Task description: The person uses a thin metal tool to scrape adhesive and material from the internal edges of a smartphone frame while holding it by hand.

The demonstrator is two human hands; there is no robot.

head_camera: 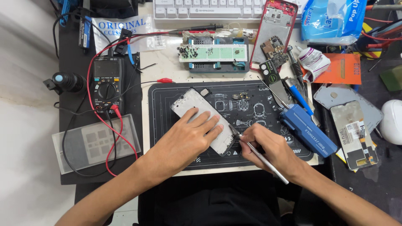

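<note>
An opened phone body point(197, 106), silver-white and lying diagonally, rests on a black repair mat point(167, 90). My left hand point(188, 136) lies flat on its lower half and presses it down. My right hand point(268, 146) grips a thin metal tool point(264, 160), like tweezers or a fine driver, whose tip touches the phone's lower right edge near its bottom corner.
A blue tool case point(307, 129) lies right of the mat, with screwdrivers point(297, 94) beside it. A multimeter point(107, 83) with red and black leads sits on the left. A screw tray point(213, 54), red phone frame point(274, 29), keyboard point(209, 8) and a phone screen point(356, 134) surround the mat.
</note>
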